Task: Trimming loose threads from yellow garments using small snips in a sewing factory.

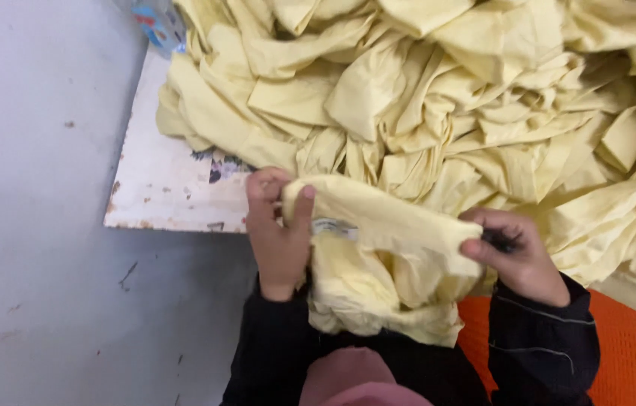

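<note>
I hold a pale yellow garment (385, 225) stretched between both hands in front of me. My left hand (276, 233) pinches its left end, thumb on top of the fabric. My right hand (517, 252) grips the right end, and a small dark object shows between its fingers. A small white label (333, 228) is sewn on the garment near my left hand. The rest of the garment hangs bunched below toward my lap. Both sleeves are dark.
A big heap of the same pale yellow garments (446, 90) covers a worn white table (171, 188). An orange mesh surface (634, 353) lies at the lower right. The grey floor (32, 225) is to the left. A small blue packet (158, 22) sits at the table's far corner.
</note>
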